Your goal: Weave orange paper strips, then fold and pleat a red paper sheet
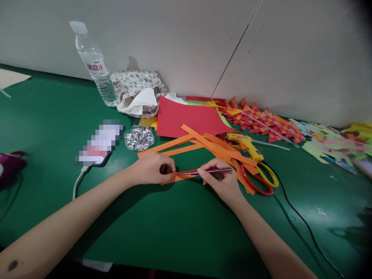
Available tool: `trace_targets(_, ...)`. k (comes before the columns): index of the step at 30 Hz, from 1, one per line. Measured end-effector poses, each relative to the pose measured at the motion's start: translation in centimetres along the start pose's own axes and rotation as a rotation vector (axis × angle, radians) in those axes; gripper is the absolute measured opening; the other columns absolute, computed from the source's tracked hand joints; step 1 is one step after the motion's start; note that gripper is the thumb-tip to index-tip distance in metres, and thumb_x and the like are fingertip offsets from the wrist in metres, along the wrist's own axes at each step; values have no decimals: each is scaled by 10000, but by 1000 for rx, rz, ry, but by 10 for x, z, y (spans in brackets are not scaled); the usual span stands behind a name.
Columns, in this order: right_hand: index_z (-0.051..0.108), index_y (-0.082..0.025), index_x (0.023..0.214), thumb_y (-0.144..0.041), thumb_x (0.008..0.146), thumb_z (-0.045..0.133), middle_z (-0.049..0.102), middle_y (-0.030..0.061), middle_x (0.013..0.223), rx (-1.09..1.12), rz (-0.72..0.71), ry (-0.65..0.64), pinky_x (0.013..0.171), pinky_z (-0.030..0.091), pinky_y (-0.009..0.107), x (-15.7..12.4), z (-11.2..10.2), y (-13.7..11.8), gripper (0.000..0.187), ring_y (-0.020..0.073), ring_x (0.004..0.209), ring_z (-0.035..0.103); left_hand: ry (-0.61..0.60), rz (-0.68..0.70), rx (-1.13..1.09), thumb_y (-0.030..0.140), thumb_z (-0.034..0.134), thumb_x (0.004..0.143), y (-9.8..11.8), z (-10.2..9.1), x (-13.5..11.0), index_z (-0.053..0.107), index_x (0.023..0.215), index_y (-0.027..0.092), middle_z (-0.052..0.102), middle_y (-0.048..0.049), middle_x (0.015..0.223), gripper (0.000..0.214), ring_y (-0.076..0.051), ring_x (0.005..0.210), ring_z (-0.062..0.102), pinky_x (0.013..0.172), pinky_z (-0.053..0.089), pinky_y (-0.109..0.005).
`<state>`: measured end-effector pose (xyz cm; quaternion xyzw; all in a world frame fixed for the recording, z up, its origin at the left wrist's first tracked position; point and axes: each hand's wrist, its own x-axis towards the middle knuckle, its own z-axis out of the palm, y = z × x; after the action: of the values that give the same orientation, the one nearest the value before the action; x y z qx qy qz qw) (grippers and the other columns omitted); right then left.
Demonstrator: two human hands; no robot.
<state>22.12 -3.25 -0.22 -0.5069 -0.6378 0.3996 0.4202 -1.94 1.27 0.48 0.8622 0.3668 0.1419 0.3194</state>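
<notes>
My left hand (154, 167) is closed, thumb and fingers pinching the end of a short orange paper strip (186, 178) just above the table. Between the fingers of my right hand (222, 180) is a slim purple pen-like tool (216, 170), its thin tip pointing left along the strip towards my left fingertips. Whether the tip touches the paper I cannot tell. Behind both hands lies a loose pile of long orange paper strips (213, 149). Scissors (269, 190) with red and yellow handles rest right of my right hand, their blades hidden under the strips.
A yellow glue gun (247, 146) with a black cord lies behind the scissors. Red paper (188, 118), woven paper fish (261, 120) and paper scraps (325, 143) line the wall. On the left are a bag of googly eyes (139, 138), a phone (100, 143) and a water bottle (97, 69).
</notes>
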Motion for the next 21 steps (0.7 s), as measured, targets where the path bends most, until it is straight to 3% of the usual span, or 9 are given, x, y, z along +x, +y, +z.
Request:
trace_targets(5, 590, -203, 749, -365, 807, 685, 577, -30, 607, 9, 58, -44, 495, 442, 251, 2, 0, 2, 196, 110, 493, 549, -7, -7, -8, 220, 590, 754, 1, 0, 0, 687, 819, 187, 685, 21, 703, 122, -83, 584, 588, 536, 384, -181)
trace_targets(15, 590, -203, 716, -314, 785, 711, 585, -30, 595, 30, 8, 156, 550, 447, 270, 7, -24, 9, 178, 123, 517, 571, 22, -3, 17, 226, 592, 759, 1, 1, -1, 678, 783, 185, 660, 35, 674, 98, -73, 579, 570, 519, 362, -176)
trace_targets(21, 584, -210, 706, -287, 783, 711, 593, -28, 635, 95, -50, 177, 533, 445, 269, 5, -24, 7, 167, 113, 507, 556, 21, -3, 15, 233, 594, 768, 1, 2, -2, 674, 781, 181, 659, 32, 674, 97, -74, 580, 570, 528, 371, -176)
